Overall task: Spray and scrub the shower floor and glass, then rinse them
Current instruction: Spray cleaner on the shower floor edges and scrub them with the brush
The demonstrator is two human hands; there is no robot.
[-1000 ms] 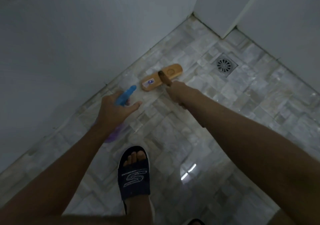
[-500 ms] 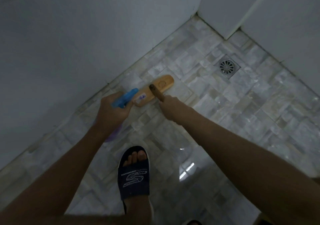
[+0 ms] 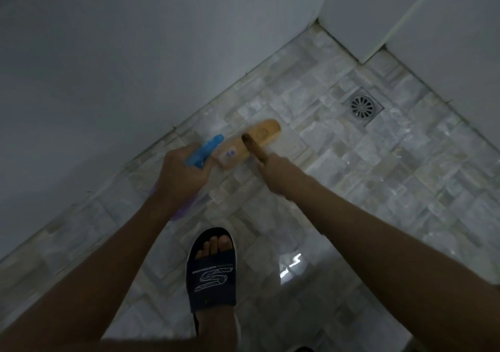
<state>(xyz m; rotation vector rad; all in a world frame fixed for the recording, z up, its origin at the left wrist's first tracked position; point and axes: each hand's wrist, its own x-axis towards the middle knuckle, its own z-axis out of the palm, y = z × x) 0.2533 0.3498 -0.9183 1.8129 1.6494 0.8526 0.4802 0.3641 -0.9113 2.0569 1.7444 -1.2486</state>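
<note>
Now left hand (image 3: 180, 174) grips spray bottle (image 3: 205, 150); right hand (image 3: 276, 171) grips brush handle (image 3: 253, 146).

Wooden brush (image 3: 259, 137), glossy stone floor (image 3: 378, 178)

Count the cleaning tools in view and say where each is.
2. The scrub brush is on the floor tiles by the wall, its handle in the right hand. The spray bottle is in the left hand. Others may be out of view.

Tight on the left, the wall (image 3: 135, 81) hems the brush (image 3: 254, 139); open floor (image 3: 378, 175) runs right to the drain (image 3: 363, 105), sandal (image 3: 212, 276) behind.
</note>
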